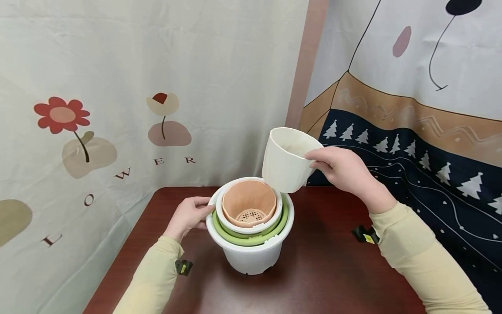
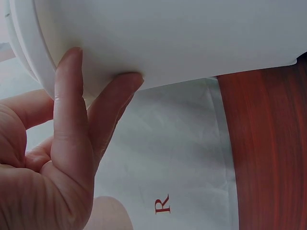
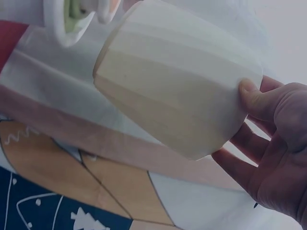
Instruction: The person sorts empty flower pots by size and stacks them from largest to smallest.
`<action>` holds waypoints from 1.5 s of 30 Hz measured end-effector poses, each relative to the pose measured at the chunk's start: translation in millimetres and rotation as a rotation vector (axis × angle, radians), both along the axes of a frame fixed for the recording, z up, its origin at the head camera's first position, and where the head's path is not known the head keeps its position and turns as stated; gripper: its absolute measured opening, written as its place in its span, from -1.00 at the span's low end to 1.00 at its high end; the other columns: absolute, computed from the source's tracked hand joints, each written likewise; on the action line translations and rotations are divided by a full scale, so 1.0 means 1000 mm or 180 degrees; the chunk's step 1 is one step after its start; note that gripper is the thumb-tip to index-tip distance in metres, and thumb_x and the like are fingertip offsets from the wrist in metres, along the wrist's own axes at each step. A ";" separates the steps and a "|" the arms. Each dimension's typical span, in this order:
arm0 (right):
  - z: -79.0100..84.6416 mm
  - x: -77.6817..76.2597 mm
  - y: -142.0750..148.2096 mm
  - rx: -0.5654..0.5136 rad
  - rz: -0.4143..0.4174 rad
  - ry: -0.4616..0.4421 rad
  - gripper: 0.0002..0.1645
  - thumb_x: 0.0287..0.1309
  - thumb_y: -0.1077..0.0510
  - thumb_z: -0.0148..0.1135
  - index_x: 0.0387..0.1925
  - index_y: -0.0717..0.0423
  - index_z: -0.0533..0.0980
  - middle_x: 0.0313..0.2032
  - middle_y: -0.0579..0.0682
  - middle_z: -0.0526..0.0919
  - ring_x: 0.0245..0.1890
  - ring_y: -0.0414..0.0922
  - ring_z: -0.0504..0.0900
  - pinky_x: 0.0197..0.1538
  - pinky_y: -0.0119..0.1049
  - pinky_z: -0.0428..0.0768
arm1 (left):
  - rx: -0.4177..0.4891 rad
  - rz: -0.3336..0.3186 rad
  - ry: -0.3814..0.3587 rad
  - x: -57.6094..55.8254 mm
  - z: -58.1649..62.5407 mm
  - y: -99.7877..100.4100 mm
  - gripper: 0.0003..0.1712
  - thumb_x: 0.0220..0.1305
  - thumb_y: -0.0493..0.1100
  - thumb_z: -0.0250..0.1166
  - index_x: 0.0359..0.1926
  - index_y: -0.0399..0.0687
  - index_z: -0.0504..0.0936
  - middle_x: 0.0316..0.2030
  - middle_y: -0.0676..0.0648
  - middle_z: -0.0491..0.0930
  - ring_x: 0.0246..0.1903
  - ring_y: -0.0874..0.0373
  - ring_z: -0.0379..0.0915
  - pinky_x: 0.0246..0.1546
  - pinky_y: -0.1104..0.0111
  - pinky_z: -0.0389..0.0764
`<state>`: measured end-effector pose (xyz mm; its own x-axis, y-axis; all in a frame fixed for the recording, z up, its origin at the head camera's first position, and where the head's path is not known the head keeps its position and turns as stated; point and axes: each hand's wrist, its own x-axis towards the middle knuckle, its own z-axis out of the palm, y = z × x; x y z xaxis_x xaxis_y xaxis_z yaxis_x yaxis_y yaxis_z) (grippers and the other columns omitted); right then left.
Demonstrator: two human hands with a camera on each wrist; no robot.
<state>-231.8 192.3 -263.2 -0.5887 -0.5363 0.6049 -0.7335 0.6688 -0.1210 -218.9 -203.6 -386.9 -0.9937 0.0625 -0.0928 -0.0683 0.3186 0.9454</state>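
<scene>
A large white flower pot [image 1: 251,259] stands on the table with smaller pots nested in it. Inside it show a green pot [image 1: 251,240], another white rim and, innermost, an orange pot [image 1: 249,200] with a perforated bottom. My left hand [image 1: 189,218] grips the large pot's rim at its left side; in the left wrist view, fingers [image 2: 69,96] lie against its outer wall under the rim. Raised above the stack's right side, a cream faceted pot [image 1: 286,168] tilts in my right hand [image 1: 345,170], which pinches its rim between thumb and fingers.
The dark red wooden table [image 1: 325,270] carries the stack near its far edge. Behind it hangs a pale curtain [image 1: 219,87] with printed flowers and letters. A patterned navy and tan cloth [image 1: 408,170] hangs along the right side.
</scene>
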 end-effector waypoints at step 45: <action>-0.016 0.011 -0.069 0.0405 0.0858 0.0093 -0.64 0.03 0.38 0.45 -0.14 -0.04 0.70 -0.19 -0.11 0.73 -0.14 -0.14 0.65 0.01 -0.22 0.66 | -0.0036 -0.0066 0.0077 -0.002 -0.004 -0.002 -0.51 0.34 -0.27 0.28 0.21 -0.46 0.49 -0.09 -0.34 0.65 -0.34 0.00 0.69 -0.40 0.13 0.75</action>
<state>-220.5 123.7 -279.0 -0.3982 -0.7434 0.5375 -0.8886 0.4580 -0.0249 -220.7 -206.0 -390.7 -0.9942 0.0821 -0.0694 -0.0386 0.3305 0.9430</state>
